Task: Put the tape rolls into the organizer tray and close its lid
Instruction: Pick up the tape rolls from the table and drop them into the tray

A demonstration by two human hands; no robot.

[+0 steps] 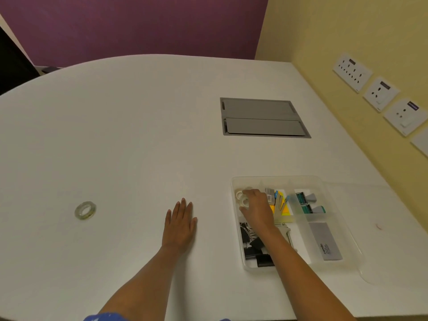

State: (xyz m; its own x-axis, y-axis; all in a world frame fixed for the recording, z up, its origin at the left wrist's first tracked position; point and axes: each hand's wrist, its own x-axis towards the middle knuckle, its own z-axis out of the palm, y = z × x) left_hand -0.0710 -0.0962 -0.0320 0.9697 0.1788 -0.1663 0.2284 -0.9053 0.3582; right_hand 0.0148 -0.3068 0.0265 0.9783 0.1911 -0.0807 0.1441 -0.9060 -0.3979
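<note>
A clear plastic organizer tray (342, 230) stands on the white table at the right, its compartments uncovered. My right hand (258, 208) reaches into its far-left compartment, fingers closed on a small clear tape roll (245, 202); another small roll (239, 194) lies just beyond it in the same compartment. One larger clear tape roll (85, 210) lies flat on the table far to the left. My left hand (180, 222) rests flat on the table, palm down, fingers spread, between that roll and the tray. A clear lid (379, 272) seems to lie under the tray, jutting out at its right.
The tray also holds black binder clips (253, 250), coloured sticky notes (283, 206), teal-grey markers (310, 203) and a grey card (325, 242). A grey recessed cable hatch (262, 118) sits in the table beyond. A yellow wall with sockets (379, 91) runs along the right.
</note>
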